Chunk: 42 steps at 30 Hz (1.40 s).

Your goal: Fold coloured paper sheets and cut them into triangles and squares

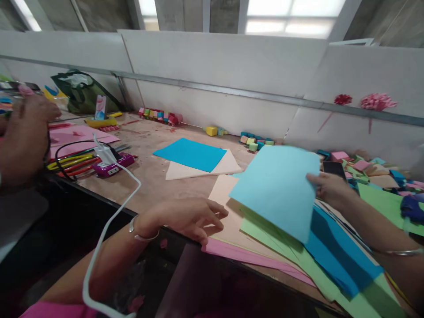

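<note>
My right hand (327, 187) pinches the right edge of a light blue paper sheet (274, 185), lifted and tilted above a spread of coloured papers. My left hand (195, 218), fingers apart and slightly curled, hovers by the left side of that spread and holds nothing. Under the lifted sheet lie a peach sheet (221, 196), green sheets (268, 236), pink sheets (238, 254) and a darker blue sheet (344, 247). Farther back, another blue sheet (192, 152) rests on a cream sheet (185, 171).
A white cable (132, 194) runs from a purple power strip (114, 165) over the table edge. Folded paper pieces (374, 170) are heaped at right around a phone (334, 169). A co-worker's hand (33, 110) is at left, near a green bag (82, 95).
</note>
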Tool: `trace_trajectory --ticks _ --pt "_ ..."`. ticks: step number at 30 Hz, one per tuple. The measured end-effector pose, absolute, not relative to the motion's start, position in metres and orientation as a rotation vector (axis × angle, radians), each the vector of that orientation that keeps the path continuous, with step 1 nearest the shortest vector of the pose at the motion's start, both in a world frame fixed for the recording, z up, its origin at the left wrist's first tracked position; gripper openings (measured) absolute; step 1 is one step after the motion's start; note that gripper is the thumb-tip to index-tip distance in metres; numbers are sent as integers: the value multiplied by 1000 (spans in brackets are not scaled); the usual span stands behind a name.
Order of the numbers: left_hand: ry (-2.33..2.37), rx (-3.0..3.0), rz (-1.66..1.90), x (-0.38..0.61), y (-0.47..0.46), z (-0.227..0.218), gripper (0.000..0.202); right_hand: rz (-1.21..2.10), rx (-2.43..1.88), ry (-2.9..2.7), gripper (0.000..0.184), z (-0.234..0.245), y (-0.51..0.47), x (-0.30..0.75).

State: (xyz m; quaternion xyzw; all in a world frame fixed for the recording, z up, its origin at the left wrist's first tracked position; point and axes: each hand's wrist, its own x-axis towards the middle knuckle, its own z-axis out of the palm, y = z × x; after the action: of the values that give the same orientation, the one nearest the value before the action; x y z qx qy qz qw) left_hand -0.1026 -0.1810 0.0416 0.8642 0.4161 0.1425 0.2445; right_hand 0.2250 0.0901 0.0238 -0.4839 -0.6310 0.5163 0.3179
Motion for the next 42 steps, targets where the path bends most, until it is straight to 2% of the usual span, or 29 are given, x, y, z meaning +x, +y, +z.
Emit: trace_trajectory --ticks 3,6,10,13,15,18,20,26,30,32,34,36,38,42 --pt "1161 2327 343 -108 -179 48 12 1403 -1508 -1722 27 -9 83 227" --pt "1314 2335 249 -112 -169 55 16 1324 -1539 -1723 29 -18 76 226" --pt "1474 2417 213 -101 -132 67 24 1198 -1469 -1768 55 -20 73 220" --pt "1474 2492 119 -77 -97 70 31 1118 -1313 -1865 44 -28 69 215" --pt "1466 2562 48 -59 -77 64 52 1036 -1206 -1940 37 -35 67 215" --pt "1454 2591 -165 -44 -58 48 94 870 -1082 -2036 40 -41 64 216" --pt "1422 2582 -268 -43 -54 36 101 780 -1028 -2081 44 -40 63 218" --pt "1399 2775 -109 -52 -56 12 74 111 -1032 -2557 45 -33 54 219" --pt "1358 2845 -71 -50 -58 9 60 -120 -1142 -2668 46 -31 47 217" --pt "1336 2821 -53 -49 -56 12 45 -179 -1206 -2666 46 -29 46 217" --pt "1335 2748 20 -50 -54 16 26 -142 -1225 -2596 43 -26 46 217" --pt "1423 2653 115 -49 -53 19 31 24 -1101 -2495 39 -20 43 218" --pt "1596 2582 157 -46 -54 22 36 327 -859 -2400 36 -12 35 217" --pt "1823 2567 90 -33 -63 33 35 820 -580 -2335 30 -3 14 213"
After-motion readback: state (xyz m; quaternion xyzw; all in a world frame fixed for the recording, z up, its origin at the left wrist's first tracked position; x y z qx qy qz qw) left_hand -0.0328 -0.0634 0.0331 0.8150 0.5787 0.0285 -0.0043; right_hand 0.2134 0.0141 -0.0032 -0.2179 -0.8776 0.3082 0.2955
